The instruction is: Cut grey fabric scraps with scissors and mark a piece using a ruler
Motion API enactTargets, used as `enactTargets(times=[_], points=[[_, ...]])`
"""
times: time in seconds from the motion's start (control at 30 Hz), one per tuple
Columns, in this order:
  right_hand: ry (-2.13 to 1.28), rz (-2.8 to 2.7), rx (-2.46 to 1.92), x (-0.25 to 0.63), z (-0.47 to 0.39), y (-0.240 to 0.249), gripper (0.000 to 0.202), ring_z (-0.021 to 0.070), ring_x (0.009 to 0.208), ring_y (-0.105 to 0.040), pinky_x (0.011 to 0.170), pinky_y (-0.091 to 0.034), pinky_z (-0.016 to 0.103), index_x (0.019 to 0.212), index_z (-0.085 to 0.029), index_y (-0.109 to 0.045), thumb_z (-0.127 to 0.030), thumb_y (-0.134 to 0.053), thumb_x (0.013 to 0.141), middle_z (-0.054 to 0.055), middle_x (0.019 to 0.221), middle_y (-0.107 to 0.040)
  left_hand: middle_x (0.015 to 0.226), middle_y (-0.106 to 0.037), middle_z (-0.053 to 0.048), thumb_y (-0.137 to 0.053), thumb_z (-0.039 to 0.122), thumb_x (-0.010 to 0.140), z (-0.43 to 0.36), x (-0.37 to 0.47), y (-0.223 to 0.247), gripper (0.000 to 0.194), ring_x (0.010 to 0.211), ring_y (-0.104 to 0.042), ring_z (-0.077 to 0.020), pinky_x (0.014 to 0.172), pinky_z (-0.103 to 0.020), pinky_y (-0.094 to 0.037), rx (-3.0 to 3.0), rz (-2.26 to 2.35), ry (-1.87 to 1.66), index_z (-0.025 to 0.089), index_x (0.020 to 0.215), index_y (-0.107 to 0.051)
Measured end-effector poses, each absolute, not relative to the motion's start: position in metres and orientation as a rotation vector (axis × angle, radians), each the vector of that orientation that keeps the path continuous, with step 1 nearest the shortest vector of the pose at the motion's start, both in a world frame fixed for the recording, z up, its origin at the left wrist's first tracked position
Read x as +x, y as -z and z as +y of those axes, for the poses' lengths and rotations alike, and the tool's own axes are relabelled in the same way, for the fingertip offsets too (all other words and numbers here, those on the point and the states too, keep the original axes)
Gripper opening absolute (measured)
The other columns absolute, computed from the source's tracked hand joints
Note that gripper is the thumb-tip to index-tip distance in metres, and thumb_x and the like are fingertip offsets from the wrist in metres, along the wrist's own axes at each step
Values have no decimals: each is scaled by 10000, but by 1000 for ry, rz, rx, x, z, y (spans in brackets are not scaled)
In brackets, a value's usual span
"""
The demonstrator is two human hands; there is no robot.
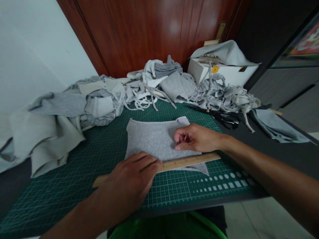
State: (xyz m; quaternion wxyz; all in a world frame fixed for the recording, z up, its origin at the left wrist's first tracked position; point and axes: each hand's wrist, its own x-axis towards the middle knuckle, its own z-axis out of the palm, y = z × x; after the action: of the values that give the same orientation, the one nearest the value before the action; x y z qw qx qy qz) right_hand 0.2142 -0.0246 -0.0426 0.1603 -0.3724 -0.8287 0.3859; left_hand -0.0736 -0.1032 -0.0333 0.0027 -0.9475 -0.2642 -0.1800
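A piece of grey knit fabric [154,136] lies on the green cutting mat [169,189]. Across its near part runs a wooden ruler [189,161], slightly slanted, with a strip of the fabric showing on my side of it. My left hand [137,176] is closed over the ruler, fingers together, holding it down and hiding part of its left half. Curled above the fabric's right side is my right hand [194,137], thumb and fingers drawn together; what they hold, if anything, is hidden.
Grey and cream fabric scraps [99,99] are heaped along the mat's left and far sides. Black scissors [224,119] lie at the right, near tangled fabric strips [224,93]. A white box [229,74] stands behind them. Folded fabric [276,124] rests at the table's right edge.
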Motion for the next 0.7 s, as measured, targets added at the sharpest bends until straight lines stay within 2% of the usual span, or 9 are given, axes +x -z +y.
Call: enactTargets(times=[0.2,0.43,0.7], points=[[-1082,-2359,-1055,219,-23,44,256,147,680,-542,639,-394,270,870,-192,-639,-426,-712,944,-22,761,-604,1053,-786,-103,-442,49,1002,-91,-84,37,339,924,-737,-204,845,-341,-656,-2956,-811,591,91,1195,-717],[-707,-2450,-1166,219,-10,45,305,135,609,-508,614,-346,270,896,-200,-635,-414,-849,862,-55,689,-560,1127,-791,-110,-468,51,1009,-79,-87,43,327,1038,-732,-226,946,-373,-639,-2943,-770,645,74,1207,-727],[-633,-2432,-1232,217,6,44,346,138,642,-515,637,-341,275,868,-190,-640,-414,-897,815,-42,720,-586,1124,-790,-108,-459,60,1010,-62,-82,43,327,1021,-720,-229,934,-361,-614,-2923,-770,592,68,1190,-732]])
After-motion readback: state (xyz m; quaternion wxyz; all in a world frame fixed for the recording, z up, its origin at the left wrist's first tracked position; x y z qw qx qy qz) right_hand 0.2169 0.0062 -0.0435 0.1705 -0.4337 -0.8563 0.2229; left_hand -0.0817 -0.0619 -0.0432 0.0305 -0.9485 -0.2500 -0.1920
